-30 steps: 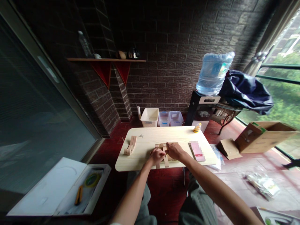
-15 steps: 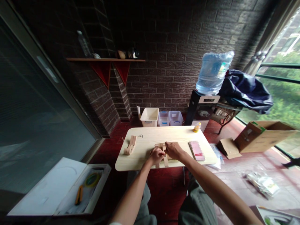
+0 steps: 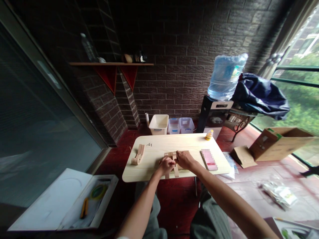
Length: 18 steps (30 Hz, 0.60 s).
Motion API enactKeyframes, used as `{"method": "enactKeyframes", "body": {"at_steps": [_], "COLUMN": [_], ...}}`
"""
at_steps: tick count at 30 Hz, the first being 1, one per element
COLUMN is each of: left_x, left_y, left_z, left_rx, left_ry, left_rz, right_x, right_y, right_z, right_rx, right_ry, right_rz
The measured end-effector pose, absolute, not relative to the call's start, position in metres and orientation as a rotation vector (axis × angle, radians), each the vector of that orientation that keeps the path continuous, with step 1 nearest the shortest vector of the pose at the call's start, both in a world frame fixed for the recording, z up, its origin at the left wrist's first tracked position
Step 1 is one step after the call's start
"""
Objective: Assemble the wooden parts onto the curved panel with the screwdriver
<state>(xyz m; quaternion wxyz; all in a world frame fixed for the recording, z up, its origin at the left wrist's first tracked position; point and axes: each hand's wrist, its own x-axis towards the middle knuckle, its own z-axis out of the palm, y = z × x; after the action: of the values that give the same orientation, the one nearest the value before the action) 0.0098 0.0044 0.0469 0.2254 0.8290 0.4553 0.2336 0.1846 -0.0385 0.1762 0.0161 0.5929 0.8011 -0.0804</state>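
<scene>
My left hand [image 3: 166,165] has its fingers pinched together at the middle of a wooden assembly [image 3: 176,171] near the table's front edge. Close beside it, my right hand [image 3: 184,160] is closed over the right part of the same wooden pieces. What lies between the fingertips is too small to make out. To the left, a separate curved wooden piece [image 3: 138,154] rests on the table. Some small dark screws [image 3: 149,144] lie just behind it. On the right is a pink box [image 3: 209,160].
The pale table [image 3: 174,141] holds a small yellow-capped bottle [image 3: 209,135] at its back right. Behind it are plastic bins [image 3: 159,124] and a water dispenser [image 3: 214,114]. An open white case [image 3: 94,205] with an orange tool stands at the lower left; cardboard boxes [image 3: 274,146] are right.
</scene>
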Motion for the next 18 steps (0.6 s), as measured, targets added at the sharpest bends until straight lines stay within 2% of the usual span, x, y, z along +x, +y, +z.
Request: {"method": "enactKeyframes", "body": {"at_steps": [18], "left_x": [0.0092], "left_y": [0.0010], "left_z": [0.0499], "left_rx": [2.263], "left_ry": [1.262], "left_rz": [0.623], "right_x": [0.1866], "right_y": [-0.0387], "right_z": [0.1773], "right_rx": [1.720], "right_ry": [2.564], "right_rz": [-0.169]}}
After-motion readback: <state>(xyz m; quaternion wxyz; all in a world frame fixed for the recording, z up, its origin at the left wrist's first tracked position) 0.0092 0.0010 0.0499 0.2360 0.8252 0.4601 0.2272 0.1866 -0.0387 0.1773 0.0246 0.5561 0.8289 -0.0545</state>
